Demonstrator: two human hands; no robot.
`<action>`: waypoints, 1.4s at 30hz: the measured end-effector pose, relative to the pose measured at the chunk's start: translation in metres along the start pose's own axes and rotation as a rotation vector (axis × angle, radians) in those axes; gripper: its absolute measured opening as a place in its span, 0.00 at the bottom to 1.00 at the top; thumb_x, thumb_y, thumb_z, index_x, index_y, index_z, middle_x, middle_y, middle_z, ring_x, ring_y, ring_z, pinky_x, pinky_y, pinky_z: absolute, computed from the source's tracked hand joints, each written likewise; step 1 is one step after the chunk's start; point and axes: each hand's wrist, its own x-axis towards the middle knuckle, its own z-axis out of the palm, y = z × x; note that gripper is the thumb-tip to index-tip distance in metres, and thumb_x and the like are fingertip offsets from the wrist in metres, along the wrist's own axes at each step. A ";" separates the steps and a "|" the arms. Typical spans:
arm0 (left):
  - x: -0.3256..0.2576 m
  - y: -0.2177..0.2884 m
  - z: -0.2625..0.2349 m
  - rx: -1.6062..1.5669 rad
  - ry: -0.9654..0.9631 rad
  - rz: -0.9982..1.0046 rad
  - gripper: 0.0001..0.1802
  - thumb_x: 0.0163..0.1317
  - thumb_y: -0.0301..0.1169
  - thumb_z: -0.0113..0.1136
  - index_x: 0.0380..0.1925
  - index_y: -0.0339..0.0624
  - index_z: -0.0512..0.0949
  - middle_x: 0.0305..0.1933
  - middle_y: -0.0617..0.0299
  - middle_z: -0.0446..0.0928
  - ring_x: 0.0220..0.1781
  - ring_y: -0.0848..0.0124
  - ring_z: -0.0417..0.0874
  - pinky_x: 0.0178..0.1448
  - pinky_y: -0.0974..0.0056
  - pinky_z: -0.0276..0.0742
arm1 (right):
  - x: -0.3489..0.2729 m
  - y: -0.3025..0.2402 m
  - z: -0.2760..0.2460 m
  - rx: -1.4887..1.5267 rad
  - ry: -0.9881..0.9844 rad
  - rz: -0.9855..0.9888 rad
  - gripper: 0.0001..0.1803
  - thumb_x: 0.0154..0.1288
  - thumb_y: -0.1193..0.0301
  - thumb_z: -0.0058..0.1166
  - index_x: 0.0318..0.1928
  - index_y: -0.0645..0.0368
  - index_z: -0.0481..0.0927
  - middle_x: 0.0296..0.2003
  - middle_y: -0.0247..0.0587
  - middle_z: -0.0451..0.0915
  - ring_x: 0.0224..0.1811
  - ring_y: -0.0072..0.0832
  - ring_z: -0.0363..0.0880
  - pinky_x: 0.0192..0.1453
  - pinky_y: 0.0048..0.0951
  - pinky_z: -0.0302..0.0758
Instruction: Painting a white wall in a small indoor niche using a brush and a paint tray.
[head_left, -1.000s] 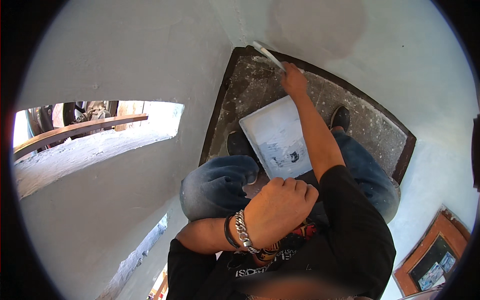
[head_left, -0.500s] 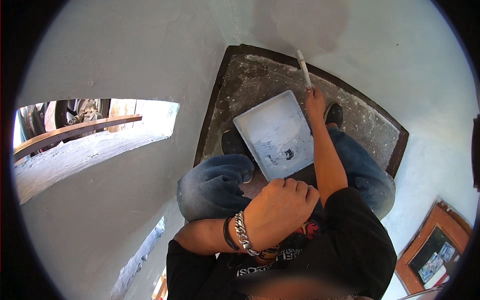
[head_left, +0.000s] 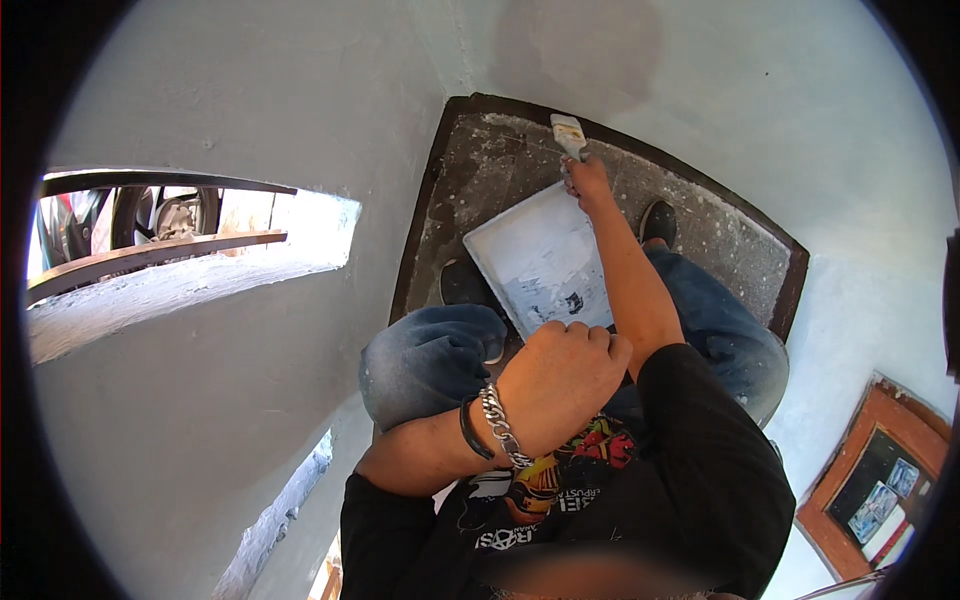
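My right hand (head_left: 588,182) is stretched out ahead, closed round the handle of a paintbrush (head_left: 568,132). The brush's pale, paint-covered bristles point away from me, just past the far corner of a shallow tray (head_left: 530,225). White paint coats much of the tray, with darker patches at its near end; my right forearm hides part of its right side. My left hand (head_left: 565,375), with a silver chain bracelet and a black band at the wrist, is curled into a fist before my chest. Its palm side is hidden, so I cannot tell whether anything is in it.
Walls (head_left: 800,130) meet in a corner ahead, with a large darker patch on the far one. A dark skirting border edges the paint-spattered floor (head_left: 500,160). My knees and shoes flank the tray. An opening (head_left: 310,235) lies left; a wooden frame (head_left: 850,520) is at lower right.
My right hand has swung left with the paintbrush, from near the far wall to beyond the tray's far corner. The brush now shows its broad face. My left hand stays curled.
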 end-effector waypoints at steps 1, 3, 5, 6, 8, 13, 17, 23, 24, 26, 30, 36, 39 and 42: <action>0.000 0.000 0.000 -0.001 0.001 0.001 0.20 0.41 0.28 0.64 0.37 0.36 0.71 0.31 0.57 0.75 0.35 0.64 0.79 0.38 0.64 0.73 | 0.002 -0.002 0.001 -0.012 0.013 0.000 0.09 0.61 0.73 0.52 0.39 0.62 0.69 0.22 0.32 0.68 0.15 0.17 0.61 0.14 0.21 0.55; -0.001 0.000 0.000 -0.003 0.014 0.006 0.21 0.40 0.29 0.65 0.37 0.36 0.71 0.31 0.57 0.75 0.35 0.64 0.79 0.37 0.64 0.73 | 0.004 -0.006 0.003 -0.025 0.028 0.000 0.09 0.60 0.74 0.53 0.39 0.61 0.69 0.21 0.32 0.68 0.15 0.17 0.61 0.14 0.21 0.55; -0.001 0.000 -0.002 0.004 0.017 0.013 0.22 0.39 0.29 0.65 0.37 0.36 0.71 0.31 0.57 0.75 0.35 0.65 0.79 0.37 0.64 0.73 | 0.007 -0.009 0.004 -0.005 0.035 -0.028 0.09 0.60 0.74 0.53 0.39 0.61 0.69 0.20 0.32 0.68 0.15 0.17 0.61 0.14 0.22 0.55; -0.001 0.000 -0.002 0.012 0.019 0.021 0.23 0.39 0.29 0.66 0.38 0.36 0.71 0.31 0.57 0.75 0.35 0.65 0.79 0.37 0.65 0.73 | 0.009 -0.012 0.004 -0.006 0.035 -0.029 0.09 0.60 0.74 0.53 0.39 0.61 0.69 0.20 0.32 0.68 0.15 0.17 0.61 0.14 0.22 0.55; -0.002 0.000 -0.002 0.006 0.023 0.018 0.24 0.38 0.30 0.66 0.38 0.36 0.71 0.31 0.58 0.75 0.35 0.65 0.79 0.37 0.65 0.73 | 0.011 -0.015 0.006 -0.049 0.037 -0.024 0.09 0.59 0.74 0.52 0.39 0.62 0.70 0.20 0.32 0.68 0.15 0.18 0.61 0.14 0.22 0.55; -0.001 0.002 -0.004 0.003 0.014 0.024 0.23 0.39 0.30 0.66 0.38 0.36 0.71 0.31 0.58 0.75 0.34 0.65 0.78 0.36 0.65 0.73 | 0.019 -0.027 0.003 -0.046 0.038 0.006 0.09 0.60 0.74 0.52 0.39 0.63 0.70 0.21 0.33 0.70 0.15 0.19 0.63 0.14 0.23 0.56; 0.000 0.001 -0.002 -0.006 0.046 0.038 0.21 0.41 0.30 0.64 0.37 0.36 0.71 0.30 0.58 0.75 0.33 0.66 0.78 0.35 0.66 0.72 | 0.012 -0.049 0.000 -0.135 0.028 -0.083 0.08 0.61 0.71 0.52 0.35 0.62 0.69 0.20 0.31 0.68 0.14 0.17 0.61 0.16 0.22 0.56; -0.009 0.004 -0.006 0.055 0.017 0.023 0.17 0.45 0.29 0.59 0.36 0.37 0.71 0.29 0.60 0.74 0.33 0.67 0.78 0.34 0.66 0.72 | -0.055 -0.048 0.003 0.005 0.012 -0.286 0.12 0.62 0.72 0.51 0.42 0.63 0.66 0.25 0.36 0.72 0.15 0.19 0.64 0.14 0.21 0.58; -0.009 0.004 -0.006 0.047 0.010 0.036 0.16 0.45 0.29 0.58 0.36 0.37 0.71 0.29 0.60 0.74 0.33 0.68 0.78 0.34 0.66 0.72 | -0.051 -0.040 0.006 0.005 0.009 -0.287 0.12 0.62 0.72 0.51 0.42 0.63 0.66 0.25 0.36 0.72 0.15 0.19 0.64 0.14 0.21 0.58; -0.008 0.004 -0.006 0.028 0.022 0.047 0.16 0.45 0.29 0.58 0.36 0.37 0.71 0.29 0.60 0.74 0.33 0.68 0.78 0.34 0.66 0.72 | -0.037 -0.018 0.008 0.073 -0.102 -0.091 0.11 0.62 0.72 0.51 0.41 0.62 0.66 0.24 0.36 0.70 0.14 0.19 0.63 0.13 0.22 0.56; -0.002 0.002 -0.005 0.034 0.056 0.033 0.16 0.45 0.29 0.58 0.36 0.37 0.71 0.29 0.60 0.74 0.32 0.68 0.78 0.34 0.67 0.72 | -0.001 -0.010 0.022 -0.002 -0.019 -0.049 0.09 0.61 0.73 0.51 0.41 0.60 0.68 0.24 0.33 0.69 0.15 0.16 0.60 0.14 0.21 0.54; -0.008 -0.001 -0.003 0.036 0.045 0.036 0.15 0.46 0.29 0.58 0.36 0.37 0.72 0.29 0.60 0.75 0.32 0.68 0.78 0.33 0.67 0.72 | 0.010 -0.020 0.046 0.070 -0.078 0.044 0.05 0.62 0.74 0.49 0.38 0.60 0.70 0.23 0.31 0.69 0.17 0.17 0.62 0.16 0.21 0.55; -0.005 0.001 -0.006 0.051 0.049 0.032 0.16 0.46 0.29 0.58 0.37 0.37 0.72 0.29 0.60 0.75 0.32 0.68 0.78 0.33 0.68 0.72 | 0.019 -0.027 0.040 0.039 -0.053 0.085 0.03 0.63 0.73 0.48 0.35 0.60 0.71 0.23 0.32 0.69 0.17 0.17 0.62 0.16 0.21 0.55; -0.003 0.000 -0.003 0.040 0.052 0.047 0.15 0.46 0.29 0.58 0.36 0.37 0.72 0.29 0.60 0.75 0.32 0.68 0.78 0.32 0.68 0.72 | 0.023 -0.042 0.031 0.093 -0.019 0.074 0.05 0.62 0.75 0.49 0.33 0.64 0.70 0.22 0.35 0.69 0.16 0.21 0.63 0.14 0.24 0.56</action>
